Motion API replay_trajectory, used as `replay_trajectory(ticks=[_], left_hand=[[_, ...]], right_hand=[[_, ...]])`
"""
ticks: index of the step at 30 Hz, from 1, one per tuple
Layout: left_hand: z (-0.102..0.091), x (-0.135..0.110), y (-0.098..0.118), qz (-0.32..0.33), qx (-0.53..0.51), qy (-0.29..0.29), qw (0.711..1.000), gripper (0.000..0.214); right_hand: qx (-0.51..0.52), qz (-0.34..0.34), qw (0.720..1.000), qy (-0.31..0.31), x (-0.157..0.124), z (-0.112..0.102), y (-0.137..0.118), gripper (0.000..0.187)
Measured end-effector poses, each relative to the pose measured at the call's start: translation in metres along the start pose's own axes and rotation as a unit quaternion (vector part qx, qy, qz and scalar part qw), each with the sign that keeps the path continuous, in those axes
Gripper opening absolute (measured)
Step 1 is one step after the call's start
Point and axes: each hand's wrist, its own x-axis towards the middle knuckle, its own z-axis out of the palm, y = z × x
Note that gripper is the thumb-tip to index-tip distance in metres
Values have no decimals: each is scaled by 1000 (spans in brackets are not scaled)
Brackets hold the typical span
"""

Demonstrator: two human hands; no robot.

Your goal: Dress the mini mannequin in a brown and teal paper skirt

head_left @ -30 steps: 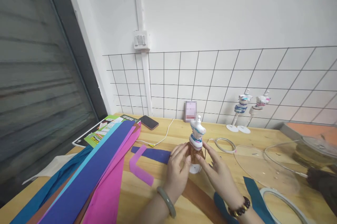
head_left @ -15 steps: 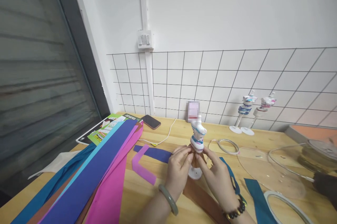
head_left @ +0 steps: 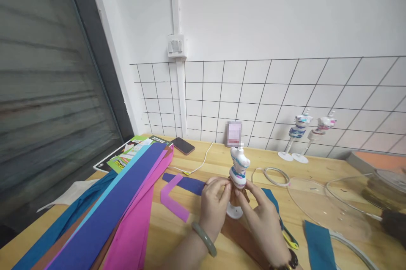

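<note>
A small white mannequin figure (head_left: pixel 239 164) with coloured bands stands on a round white base (head_left: pixel 234 211) on the wooden table (head_left: pixel 218 158). Brown paper (head_left: pixel 236 196) is wrapped round its lower part. My left hand (head_left: pixel 214 206) pinches the brown paper at the figure's waist from the left; a green bangle sits on that wrist. My right hand (head_left: pixel 264 219) pinches it from the right, with a dark bead bracelet on the wrist. Both hands have fingers closed on the paper.
Long crepe paper strips (head_left: pixel 117 215) in blue, purple and pink lie at left. A phone (head_left: pixel 183 146) with a cable rests near the wall. Two more dressed figures (head_left: pixel 304 134) stand at back right. Tape rolls (head_left: pixel 275 175), clear plastic sheets (head_left: pixel 323 202), teal paper pieces (head_left: pixel 320 244) lie right.
My hands went from loosely flanking the figure to pinching the brown paper at its waist. The view shifted slightly left and down.
</note>
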Motion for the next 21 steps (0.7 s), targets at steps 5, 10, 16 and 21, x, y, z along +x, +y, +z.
replay_trajectory(ticks=[5,10,16,21], left_hand=[[1,-2,-1,27,69,14,997,18],[1,-3,-1,78,130,28,988,20],[0,-7,0,146,186,19,971,27],[1,-10,0,154,214,-6,965,33]], right_hand=[[0,-3,1000,-1,-2,1,-3,28],[4,-16,1000,11,-3,4,-2,29],[4,-12,1000,27,-4,4,1,30],[22,-1,1000,18,-7,4,-3,31]])
